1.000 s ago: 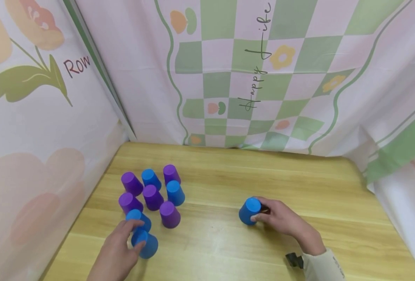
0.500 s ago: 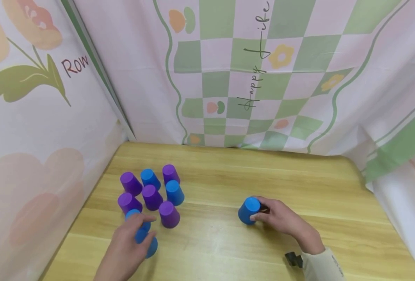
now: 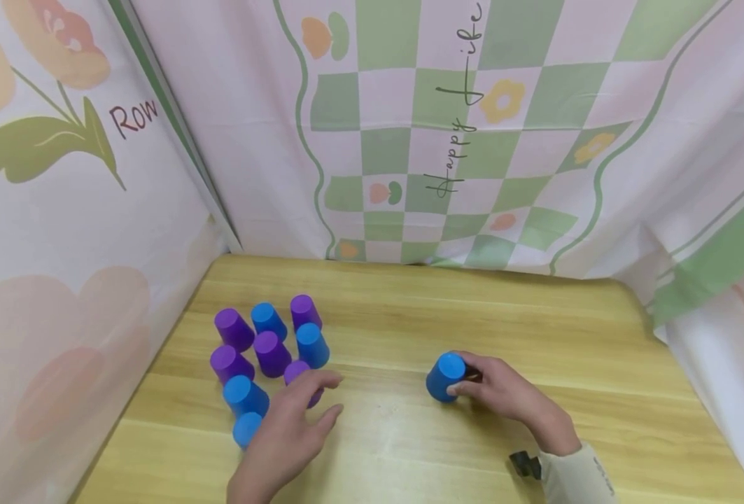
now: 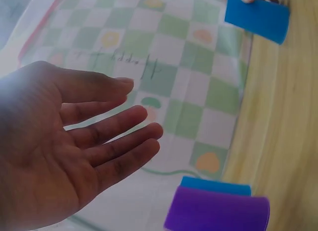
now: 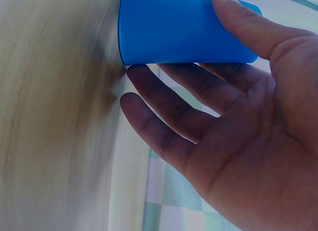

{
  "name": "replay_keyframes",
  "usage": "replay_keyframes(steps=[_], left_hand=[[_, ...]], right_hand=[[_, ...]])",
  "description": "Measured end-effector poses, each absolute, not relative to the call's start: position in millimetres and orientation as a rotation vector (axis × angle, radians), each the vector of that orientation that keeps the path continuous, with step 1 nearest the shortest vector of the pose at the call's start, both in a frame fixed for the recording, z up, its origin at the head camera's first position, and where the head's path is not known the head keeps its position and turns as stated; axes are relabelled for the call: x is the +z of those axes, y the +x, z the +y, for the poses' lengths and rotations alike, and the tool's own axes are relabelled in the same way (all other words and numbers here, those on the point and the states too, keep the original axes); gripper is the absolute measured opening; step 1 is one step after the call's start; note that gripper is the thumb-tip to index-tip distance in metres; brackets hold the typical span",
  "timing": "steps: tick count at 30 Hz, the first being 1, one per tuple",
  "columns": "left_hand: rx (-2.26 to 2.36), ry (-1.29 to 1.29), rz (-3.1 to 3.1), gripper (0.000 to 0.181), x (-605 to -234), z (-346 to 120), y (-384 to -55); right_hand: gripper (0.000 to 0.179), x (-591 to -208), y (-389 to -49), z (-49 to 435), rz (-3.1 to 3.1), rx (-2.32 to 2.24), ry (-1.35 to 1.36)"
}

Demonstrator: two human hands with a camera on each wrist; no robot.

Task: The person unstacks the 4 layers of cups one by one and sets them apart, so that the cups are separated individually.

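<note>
In the head view my right hand [image 3: 507,393] holds a blue cup [image 3: 445,378] upside down on the right of the table, thumb on the near side and fingers behind it. The right wrist view shows that cup [image 5: 174,30] between thumb and fingers, its rim close to the tabletop. My left hand [image 3: 286,430] is raised with its fingers apart and nothing between them. It partly hides a purple cup [image 3: 295,371] and the nearest blue cup [image 3: 246,428]. In the left wrist view the left hand [image 4: 74,141] shows its bare palm.
Several upside-down cups, blue and purple, stand grouped at the left, among them a purple cup [image 3: 273,355] and a blue cup [image 3: 246,396]. A small black object [image 3: 525,464] is by the right wrist. Printed curtains [image 3: 271,140] border the wooden table [image 3: 384,315].
My left hand has moved right, away from the two nearest blue cups, and now covers part of a purple cup. The right hand and its cup have stayed in place.
</note>
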State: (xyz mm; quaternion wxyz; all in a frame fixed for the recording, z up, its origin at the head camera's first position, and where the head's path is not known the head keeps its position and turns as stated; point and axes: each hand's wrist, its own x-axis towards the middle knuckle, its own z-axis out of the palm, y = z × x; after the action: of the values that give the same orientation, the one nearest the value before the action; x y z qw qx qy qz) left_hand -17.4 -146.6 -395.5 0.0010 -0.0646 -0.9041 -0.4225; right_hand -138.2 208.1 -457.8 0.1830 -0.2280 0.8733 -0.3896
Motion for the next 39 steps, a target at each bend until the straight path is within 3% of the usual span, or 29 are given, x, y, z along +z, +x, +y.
replay_keyframes(steps=[26, 39], left_hand=[[-1.482, -0.303, -2.876, 0.049, -415, -88, -69], [-1.776, -0.362, -2.728, 0.058, -423, -63, -89]], right_hand=[[0.046, -458, -139, 209, 2.452, -1.103, -0.636], [0.047, -459, -140, 206, 2.451, -1.113, -0.63]])
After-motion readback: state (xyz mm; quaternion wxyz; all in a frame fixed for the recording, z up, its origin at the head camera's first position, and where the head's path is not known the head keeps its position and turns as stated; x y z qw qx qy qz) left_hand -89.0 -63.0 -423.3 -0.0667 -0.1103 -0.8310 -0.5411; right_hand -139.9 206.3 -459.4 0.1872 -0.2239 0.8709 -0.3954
